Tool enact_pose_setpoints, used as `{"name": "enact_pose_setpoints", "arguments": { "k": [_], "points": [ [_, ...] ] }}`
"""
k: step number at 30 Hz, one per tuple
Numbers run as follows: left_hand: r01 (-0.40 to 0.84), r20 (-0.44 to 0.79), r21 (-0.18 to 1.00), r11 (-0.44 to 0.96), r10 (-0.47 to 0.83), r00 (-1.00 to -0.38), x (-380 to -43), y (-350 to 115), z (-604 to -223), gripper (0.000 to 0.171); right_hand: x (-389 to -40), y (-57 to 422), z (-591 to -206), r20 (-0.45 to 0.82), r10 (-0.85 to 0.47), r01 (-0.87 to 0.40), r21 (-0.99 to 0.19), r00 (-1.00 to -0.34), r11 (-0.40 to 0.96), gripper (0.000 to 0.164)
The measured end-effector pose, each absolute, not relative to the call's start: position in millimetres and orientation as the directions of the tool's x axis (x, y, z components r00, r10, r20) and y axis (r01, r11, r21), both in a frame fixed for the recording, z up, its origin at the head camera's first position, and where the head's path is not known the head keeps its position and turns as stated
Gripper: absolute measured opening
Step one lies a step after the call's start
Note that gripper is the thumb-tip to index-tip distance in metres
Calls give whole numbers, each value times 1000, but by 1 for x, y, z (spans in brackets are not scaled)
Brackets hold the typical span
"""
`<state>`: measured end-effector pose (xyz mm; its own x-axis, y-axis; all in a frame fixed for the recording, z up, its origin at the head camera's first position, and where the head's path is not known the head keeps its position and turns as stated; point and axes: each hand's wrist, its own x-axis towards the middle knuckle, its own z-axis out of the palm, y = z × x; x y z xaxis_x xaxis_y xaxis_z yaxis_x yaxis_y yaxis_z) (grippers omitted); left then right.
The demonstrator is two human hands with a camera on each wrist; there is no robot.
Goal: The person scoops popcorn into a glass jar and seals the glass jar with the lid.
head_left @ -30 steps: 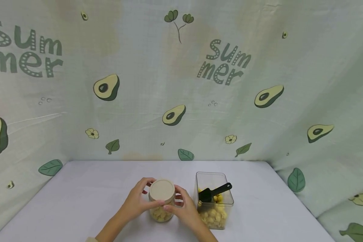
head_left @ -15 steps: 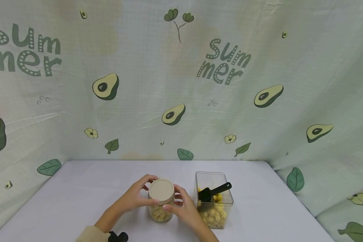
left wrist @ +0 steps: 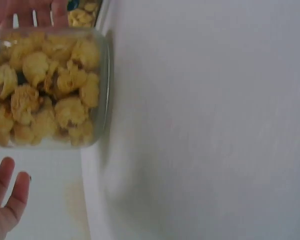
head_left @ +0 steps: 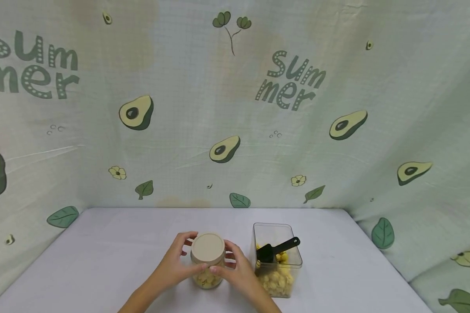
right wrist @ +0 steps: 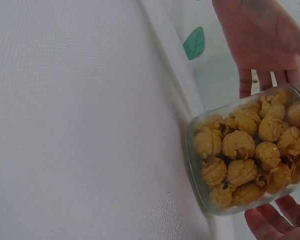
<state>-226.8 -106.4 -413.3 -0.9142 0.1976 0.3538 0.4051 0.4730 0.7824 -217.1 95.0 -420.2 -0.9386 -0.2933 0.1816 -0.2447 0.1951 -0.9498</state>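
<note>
A clear glass jar [head_left: 206,281] of popcorn stands upright on the table, with a round beige lid [head_left: 208,248] on its mouth. My left hand [head_left: 175,266] curves round the lid from the left, thumb across its front edge. From the right, my right hand [head_left: 238,270] holds the jar near the top, its thumb at the front just below the lid. In the left wrist view the jar's glass side [left wrist: 45,90] shows caramel-coloured popcorn, with left fingers [left wrist: 17,192] below it. In the right wrist view, fingers of the right hand [right wrist: 282,220] lie under the jar [right wrist: 240,155].
Close to the right of the jar stands a tall clear square container [head_left: 279,264] partly filled with popcorn. A black scoop [head_left: 274,252] lies in it, handle over the rim. A printed cloth [head_left: 188,108] hangs behind the white table [head_left: 121,243].
My left hand shifted up and back round the lid, its sleeve coming into view, then came forward and down again. The right hand stayed in place; the jar barely moved.
</note>
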Motion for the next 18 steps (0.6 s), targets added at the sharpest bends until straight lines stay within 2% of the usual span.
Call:
{"name": "enact_pose_setpoints", "arguments": {
  "k": [3,8,18],
  "points": [
    [341,331,798,496,110,-937,-219,-97,-412,75,-215,94,-420,181,-284,-241,-951,-942,192,76],
    [295,344,778,555,18,-939,-214,-88,-411,77,-214,94,-421,195,-274,-250,-950,-942,186,76],
    [361,446,699,617,18,-895,-218,-90,-410,71,-219,95,-423,197,-272,-251,-951,-942,182,74]
  ]
}}
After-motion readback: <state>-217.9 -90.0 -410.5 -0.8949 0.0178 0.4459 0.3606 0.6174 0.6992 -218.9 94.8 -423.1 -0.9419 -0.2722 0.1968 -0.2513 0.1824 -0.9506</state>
